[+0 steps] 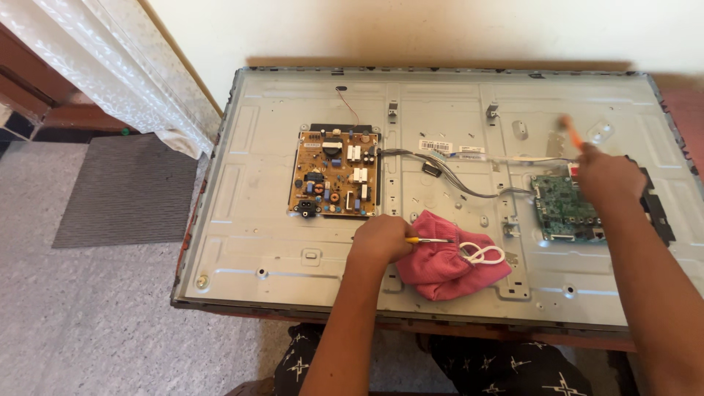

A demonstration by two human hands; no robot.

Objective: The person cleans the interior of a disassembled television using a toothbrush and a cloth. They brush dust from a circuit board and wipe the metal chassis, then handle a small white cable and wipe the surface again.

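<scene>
My left hand [379,240] is closed around a thin tool with a yellow handle and metal shaft [429,240], which points right over a pink cloth pouch [440,268] with a white drawstring [484,254]. My right hand [607,178] is raised above the green circuit board [563,207] and grips an orange-handled tool [572,132], blurred by motion. Both hands are over the opened metal back of a flat television [279,257] lying face down. A brown power board [336,174] sits at centre left, joined to the green board by grey cables [455,180].
The panel rests on a low wooden table by a cream wall. A grey doormat [128,189] and a white lace curtain [110,66] lie to the left. Grey carpet [88,323] covers the floor. My patterned dark trousers [499,370] show below.
</scene>
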